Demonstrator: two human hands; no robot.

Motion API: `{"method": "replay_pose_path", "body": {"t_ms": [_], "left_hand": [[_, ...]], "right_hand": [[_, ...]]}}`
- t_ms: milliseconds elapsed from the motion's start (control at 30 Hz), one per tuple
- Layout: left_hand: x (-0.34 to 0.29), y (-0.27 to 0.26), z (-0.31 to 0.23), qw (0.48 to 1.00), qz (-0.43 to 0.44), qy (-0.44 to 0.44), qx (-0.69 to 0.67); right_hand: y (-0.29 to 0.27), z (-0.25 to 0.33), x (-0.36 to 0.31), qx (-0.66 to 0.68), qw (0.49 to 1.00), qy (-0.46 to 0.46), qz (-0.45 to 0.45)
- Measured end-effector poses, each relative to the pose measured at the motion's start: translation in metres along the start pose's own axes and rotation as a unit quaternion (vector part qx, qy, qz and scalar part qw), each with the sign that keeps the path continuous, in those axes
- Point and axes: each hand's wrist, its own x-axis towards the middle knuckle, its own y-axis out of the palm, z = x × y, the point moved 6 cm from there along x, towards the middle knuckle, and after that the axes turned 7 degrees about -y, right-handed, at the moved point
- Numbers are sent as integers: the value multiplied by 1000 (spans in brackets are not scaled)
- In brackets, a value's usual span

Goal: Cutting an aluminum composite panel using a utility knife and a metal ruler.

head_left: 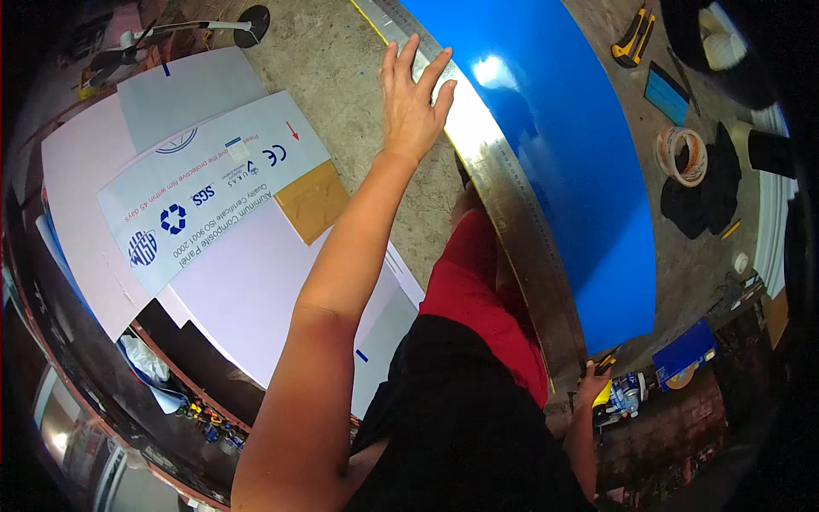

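Note:
A long steel ruler [512, 205] lies along the left edge of a glossy blue sheet [580, 171]. My left hand [411, 107] rests on the ruler's far part, fingers spread and pressing flat. At the near end, beside the corner of the blue sheet, my right hand [589, 386] is closed on a small yellow-and-black tool [606, 365] that looks like a utility knife. Its blade is too small to make out. My right forearm is partly hidden by my body.
White and grey printed panels [213, 188] and a brown board piece [314, 201] lie left. At right are a yellow utility knife [633, 38], a tape roll [682, 156], dark cloth [704, 196] and a blue box-like thing [684, 352]. A blue power tool [627, 397] sits near my right hand.

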Motion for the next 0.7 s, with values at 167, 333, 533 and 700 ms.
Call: {"method": "replay_pose_path", "body": {"t_ms": [167, 333, 533, 700], "left_hand": [[-1, 0, 2, 1000, 6, -8, 3], [-11, -4, -3, 999, -10, -37, -10], [-70, -10, -44, 997, 27, -76, -19], [-134, -5, -94, 983, 161, -84, 4]], "right_hand": [[4, 19, -1, -33, 999, 4, -15], [6, 15, 2, 17, 1000, -25, -5], [2, 7, 3, 21, 999, -35, -7], [16, 22, -3, 22, 1000, 14, -11]]}}
